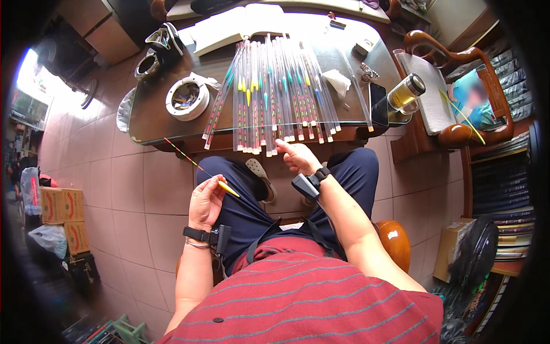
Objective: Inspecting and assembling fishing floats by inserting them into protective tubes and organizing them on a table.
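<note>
My left hand [207, 200] pinches a fishing float [229, 189] by its yellow body, just over my left thigh. The float's thin stem and red-and-green banded tip slant up to the left toward the table edge. My right hand [299, 158] is at the near ends of a row of clear plastic tubes [240, 117], fingertips pressed together beside a pinkish end cap. What those fingers grip, if anything, is too small to make out. Inside the tubes are several floats with yellow, green and blue bodies; the tubes' capped ends jut past the table's near edge.
On the dark glass-topped table [152, 117] lie an open book [220, 31], a white round ashtray [188, 98], crumpled tissue [337, 83], a phone [378, 102] and a tea bottle [405, 92]. A wooden chair [418, 60] stands right, a yellow-green float [465, 119] across it. Cardboard boxes [62, 205] stand left.
</note>
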Demonstrator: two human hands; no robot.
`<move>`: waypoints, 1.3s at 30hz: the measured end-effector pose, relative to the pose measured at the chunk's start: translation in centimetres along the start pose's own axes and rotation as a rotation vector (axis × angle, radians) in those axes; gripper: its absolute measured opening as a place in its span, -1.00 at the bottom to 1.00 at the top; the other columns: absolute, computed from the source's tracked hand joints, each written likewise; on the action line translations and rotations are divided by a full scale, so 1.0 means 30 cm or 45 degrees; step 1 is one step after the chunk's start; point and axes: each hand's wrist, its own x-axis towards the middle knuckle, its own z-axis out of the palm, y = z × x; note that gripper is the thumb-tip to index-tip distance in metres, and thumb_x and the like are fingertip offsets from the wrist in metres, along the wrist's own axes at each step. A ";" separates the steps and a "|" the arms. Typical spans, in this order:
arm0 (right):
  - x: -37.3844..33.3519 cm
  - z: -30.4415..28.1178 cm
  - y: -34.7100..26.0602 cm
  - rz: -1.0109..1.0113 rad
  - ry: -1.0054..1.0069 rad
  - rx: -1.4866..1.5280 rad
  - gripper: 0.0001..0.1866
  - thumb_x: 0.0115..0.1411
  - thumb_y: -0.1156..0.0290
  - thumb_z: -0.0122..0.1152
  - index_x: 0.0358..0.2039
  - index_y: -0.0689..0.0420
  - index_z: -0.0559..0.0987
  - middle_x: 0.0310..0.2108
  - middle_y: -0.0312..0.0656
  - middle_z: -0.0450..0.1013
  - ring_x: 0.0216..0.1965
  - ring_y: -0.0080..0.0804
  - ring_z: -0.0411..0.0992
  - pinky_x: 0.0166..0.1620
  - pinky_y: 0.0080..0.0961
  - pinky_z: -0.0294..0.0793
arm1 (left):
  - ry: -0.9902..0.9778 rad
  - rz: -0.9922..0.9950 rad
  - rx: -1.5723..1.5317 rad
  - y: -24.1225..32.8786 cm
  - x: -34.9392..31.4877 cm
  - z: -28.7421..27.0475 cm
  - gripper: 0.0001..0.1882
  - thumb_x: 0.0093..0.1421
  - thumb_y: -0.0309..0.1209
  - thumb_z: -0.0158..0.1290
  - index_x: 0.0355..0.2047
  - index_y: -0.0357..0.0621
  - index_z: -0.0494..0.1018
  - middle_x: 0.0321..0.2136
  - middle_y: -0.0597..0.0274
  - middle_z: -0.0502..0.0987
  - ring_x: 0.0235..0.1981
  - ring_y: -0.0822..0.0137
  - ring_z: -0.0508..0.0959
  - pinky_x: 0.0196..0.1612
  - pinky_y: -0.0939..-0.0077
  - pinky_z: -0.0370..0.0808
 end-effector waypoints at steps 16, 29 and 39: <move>-0.050 0.015 0.040 -0.150 -0.049 0.122 -0.75 0.27 0.19 0.16 -0.24 0.11 0.57 -0.72 -0.58 0.09 -0.73 -0.82 -0.05 -0.67 -0.75 -0.12 | -0.033 -0.014 -0.025 0.002 0.007 -0.003 -0.82 0.25 -0.46 0.09 -0.20 -0.29 0.55 -0.26 0.15 0.60 -0.19 0.35 0.57 -0.03 0.51 0.48; -0.041 -0.002 0.064 -0.254 0.060 0.361 -0.73 0.24 0.13 0.22 -0.26 0.08 0.58 -0.74 -0.58 0.07 -0.76 -0.80 -0.08 -0.69 -0.71 -0.15 | -0.049 -0.012 -0.004 0.003 0.007 -0.008 -0.81 0.25 -0.45 0.08 -0.19 -0.29 0.54 -0.26 0.16 0.60 -0.17 0.34 0.57 -0.02 0.49 0.49; -0.022 0.119 0.094 0.044 -0.216 0.358 -0.72 0.22 0.21 0.25 -0.14 0.07 0.54 -0.71 -0.58 0.04 -0.72 -0.78 -0.09 -0.68 -0.72 -0.16 | -0.024 -0.011 -0.024 0.004 0.006 0.004 -0.83 0.23 -0.46 0.12 -0.21 -0.29 0.56 -0.29 0.14 0.60 -0.22 0.35 0.57 -0.04 0.52 0.49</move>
